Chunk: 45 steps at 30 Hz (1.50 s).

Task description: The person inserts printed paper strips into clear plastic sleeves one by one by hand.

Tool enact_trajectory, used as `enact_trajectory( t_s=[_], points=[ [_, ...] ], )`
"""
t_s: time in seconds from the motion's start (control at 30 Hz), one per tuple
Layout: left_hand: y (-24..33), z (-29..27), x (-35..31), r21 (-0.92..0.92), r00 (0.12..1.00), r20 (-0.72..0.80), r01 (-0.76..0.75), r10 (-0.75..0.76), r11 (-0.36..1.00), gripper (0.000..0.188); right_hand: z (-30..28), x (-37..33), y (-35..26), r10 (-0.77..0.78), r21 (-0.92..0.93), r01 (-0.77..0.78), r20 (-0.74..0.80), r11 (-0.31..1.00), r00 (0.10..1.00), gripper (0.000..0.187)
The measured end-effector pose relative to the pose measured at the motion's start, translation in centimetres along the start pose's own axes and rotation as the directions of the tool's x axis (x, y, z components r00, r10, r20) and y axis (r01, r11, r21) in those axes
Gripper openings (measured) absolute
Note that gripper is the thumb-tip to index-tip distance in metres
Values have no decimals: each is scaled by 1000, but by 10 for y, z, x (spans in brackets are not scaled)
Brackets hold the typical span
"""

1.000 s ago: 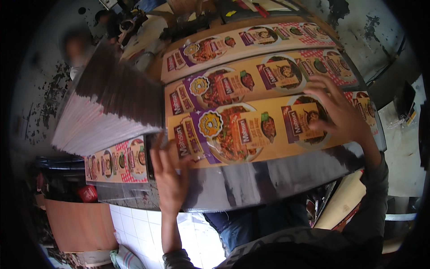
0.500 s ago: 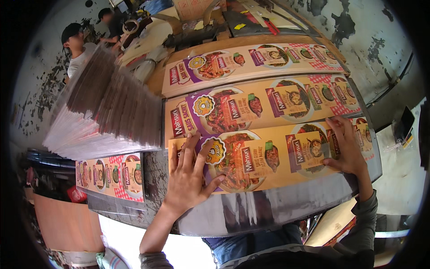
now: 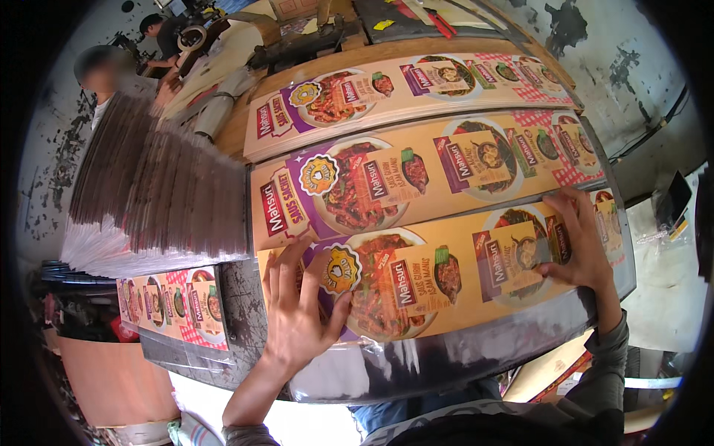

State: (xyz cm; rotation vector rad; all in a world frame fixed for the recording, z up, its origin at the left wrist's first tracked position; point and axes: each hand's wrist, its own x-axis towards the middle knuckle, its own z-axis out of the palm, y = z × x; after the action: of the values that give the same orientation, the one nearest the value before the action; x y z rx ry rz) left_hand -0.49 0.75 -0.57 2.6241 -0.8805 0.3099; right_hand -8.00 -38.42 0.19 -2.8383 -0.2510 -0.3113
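Both hands, L (image 3: 297, 312) & R (image 3: 580, 245), are lying open, fingers spread, pressing flat on the near printed sheet (image 3: 446, 282) at the worktop (image 3: 245, 312) front edge, prob. pinning it square w/ the sheets (image 3: 416, 171) behind.

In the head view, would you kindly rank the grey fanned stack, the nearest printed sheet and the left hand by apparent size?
1. Nearest printed sheet and grey fanned stack: too alike to rank; the stack runs farther from the camera.
2. Left hand, smallest.

Tall sheet stack (image 3: 156, 193) blocks the left side.
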Motion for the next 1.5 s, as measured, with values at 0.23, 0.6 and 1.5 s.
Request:
enact_trajectory(
  t_s=[0.23, 0.6, 1.5],
  points=[
    [0, 0, -3, 29, 999, -39, 0, 1, 1000, 50, 2, 0, 0, -32, 19, 33, -36, 999, 999, 86],
    [1, -1, -2, 73, 998, -63, 3, 2, 997, 41, 1, 1, 0, -29, 27, 29, -33, 999, 999, 78],
    [4, 0, 0, 97, 991, -131, 10, 2, 995, 19, 3, -2, 2, -26, 84, 29, -40, 996, 999, 69]
  ],
)
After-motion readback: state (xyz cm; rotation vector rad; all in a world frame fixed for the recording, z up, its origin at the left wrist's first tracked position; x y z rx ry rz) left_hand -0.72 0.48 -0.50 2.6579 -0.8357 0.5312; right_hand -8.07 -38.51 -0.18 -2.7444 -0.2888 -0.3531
